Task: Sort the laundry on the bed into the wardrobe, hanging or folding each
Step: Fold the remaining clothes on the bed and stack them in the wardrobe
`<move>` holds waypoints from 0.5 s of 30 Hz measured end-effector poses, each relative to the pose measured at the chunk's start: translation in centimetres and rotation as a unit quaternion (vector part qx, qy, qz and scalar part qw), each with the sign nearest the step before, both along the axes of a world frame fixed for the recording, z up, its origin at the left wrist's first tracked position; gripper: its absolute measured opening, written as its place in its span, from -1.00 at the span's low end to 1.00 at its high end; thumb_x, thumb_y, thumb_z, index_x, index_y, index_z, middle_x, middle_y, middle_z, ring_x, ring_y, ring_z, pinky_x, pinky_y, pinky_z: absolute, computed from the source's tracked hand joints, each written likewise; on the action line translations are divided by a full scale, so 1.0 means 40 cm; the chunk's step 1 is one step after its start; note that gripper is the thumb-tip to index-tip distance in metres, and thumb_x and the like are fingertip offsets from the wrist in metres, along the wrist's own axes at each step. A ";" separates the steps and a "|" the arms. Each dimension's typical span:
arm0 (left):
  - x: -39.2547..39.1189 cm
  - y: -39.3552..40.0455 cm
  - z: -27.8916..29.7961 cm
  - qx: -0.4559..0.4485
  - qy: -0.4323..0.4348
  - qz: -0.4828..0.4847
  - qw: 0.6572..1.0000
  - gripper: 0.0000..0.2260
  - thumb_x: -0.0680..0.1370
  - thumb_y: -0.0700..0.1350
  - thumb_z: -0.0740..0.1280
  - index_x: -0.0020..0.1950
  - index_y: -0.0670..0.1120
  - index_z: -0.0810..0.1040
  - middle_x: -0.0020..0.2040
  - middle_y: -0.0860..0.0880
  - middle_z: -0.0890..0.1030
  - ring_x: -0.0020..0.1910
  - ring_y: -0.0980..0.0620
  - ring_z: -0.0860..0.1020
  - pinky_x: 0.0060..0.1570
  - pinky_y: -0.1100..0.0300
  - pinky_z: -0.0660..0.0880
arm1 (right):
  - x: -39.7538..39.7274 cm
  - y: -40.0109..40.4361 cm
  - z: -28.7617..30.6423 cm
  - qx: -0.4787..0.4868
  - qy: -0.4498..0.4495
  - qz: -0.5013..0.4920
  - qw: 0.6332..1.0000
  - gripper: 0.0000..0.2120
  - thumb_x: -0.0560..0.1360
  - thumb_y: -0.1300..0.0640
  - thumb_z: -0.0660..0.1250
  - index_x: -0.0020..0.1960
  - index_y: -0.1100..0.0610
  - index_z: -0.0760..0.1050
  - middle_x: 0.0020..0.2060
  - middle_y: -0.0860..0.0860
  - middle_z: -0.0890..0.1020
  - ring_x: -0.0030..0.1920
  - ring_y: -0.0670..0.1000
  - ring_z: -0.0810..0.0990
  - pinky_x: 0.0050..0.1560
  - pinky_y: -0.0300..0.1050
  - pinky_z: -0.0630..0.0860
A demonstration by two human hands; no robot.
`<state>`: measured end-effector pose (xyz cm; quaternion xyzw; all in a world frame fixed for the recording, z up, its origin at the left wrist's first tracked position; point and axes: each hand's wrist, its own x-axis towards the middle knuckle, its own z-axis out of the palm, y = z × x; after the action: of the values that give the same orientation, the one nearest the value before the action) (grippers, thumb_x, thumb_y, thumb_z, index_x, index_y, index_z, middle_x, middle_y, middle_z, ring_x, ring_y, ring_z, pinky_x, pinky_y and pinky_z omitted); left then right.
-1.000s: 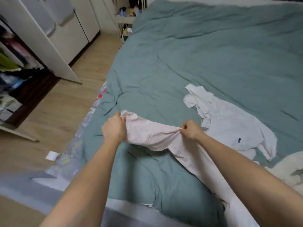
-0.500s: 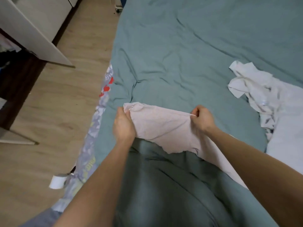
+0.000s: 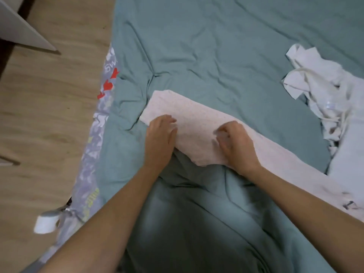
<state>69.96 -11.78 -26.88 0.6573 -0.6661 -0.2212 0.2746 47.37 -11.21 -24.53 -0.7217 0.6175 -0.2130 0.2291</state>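
Pale pink speckled cotton garment (image 3: 199, 123) laid flat near the left edge of the teal-covered bed (image 3: 226, 52), both hands on it.

The left hand (image 3: 160, 137) lies on the garment's left end with fingers nearly straight, palm down; the right hand (image 3: 235, 143) rests mid-cloth with fingers curled, blurred, so whether it pinches fabric I cannot tell. To fold well, it seems best to smooth outward from the centre, square the edges, then bring the long trailing part over evenly. A crumpled white shirt (image 3: 323, 89) waits well apart on the right.
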 end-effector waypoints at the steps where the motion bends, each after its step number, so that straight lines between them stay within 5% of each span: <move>1: -0.006 0.038 -0.016 -0.009 -0.001 -0.036 0.999 -0.76 0.56 -0.12 0.22 0.15 -0.15 0.56 0.18 -0.10 0.55 0.17 -0.08 0.48 0.21 0.13 0.35 | 0.010 0.043 0.003 0.009 -0.013 0.039 0.999 -0.84 0.45 0.30 0.38 0.01 0.22 0.50 -0.04 0.10 0.54 -0.01 0.01 0.42 -0.01 -0.22 0.31; 9: -0.119 0.219 -0.053 0.035 0.068 -0.061 0.995 -0.65 0.45 0.01 0.38 0.17 -0.14 0.55 0.16 -0.04 0.54 0.19 0.04 0.42 0.28 0.44 0.22 | -0.018 0.094 -0.070 0.140 0.001 0.158 0.977 -0.67 0.34 0.34 0.33 0.09 0.19 0.49 0.02 0.08 0.55 0.04 0.09 0.49 -0.01 -0.08 0.42; 13: -0.152 0.199 -0.073 0.037 0.094 -0.045 0.994 -0.65 0.47 0.03 0.39 0.17 -0.12 0.55 0.12 -0.01 0.56 0.17 0.06 0.44 0.21 0.44 0.27 | -0.040 0.027 -0.066 0.162 -0.079 0.080 0.980 -0.93 0.48 0.21 0.36 -0.07 0.09 0.60 -0.19 -0.06 0.66 -0.15 -0.05 0.60 -0.10 -0.17 0.48; 15: -0.163 0.179 -0.074 0.069 0.129 -0.012 0.989 -0.68 0.49 0.03 0.41 0.18 -0.08 0.54 0.10 0.02 0.55 0.15 0.11 0.45 0.14 0.48 0.30 | -0.039 -0.001 -0.068 0.182 -0.101 0.044 0.977 -0.88 0.48 0.18 0.35 -0.18 0.01 0.61 -0.25 -0.09 0.66 -0.18 -0.09 0.60 -0.09 -0.19 0.49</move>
<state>63.43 -4.62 -29.85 0.6323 -0.6163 -0.3529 0.3095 45.80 -11.24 -27.27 -0.6692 0.5876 -0.1586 0.4263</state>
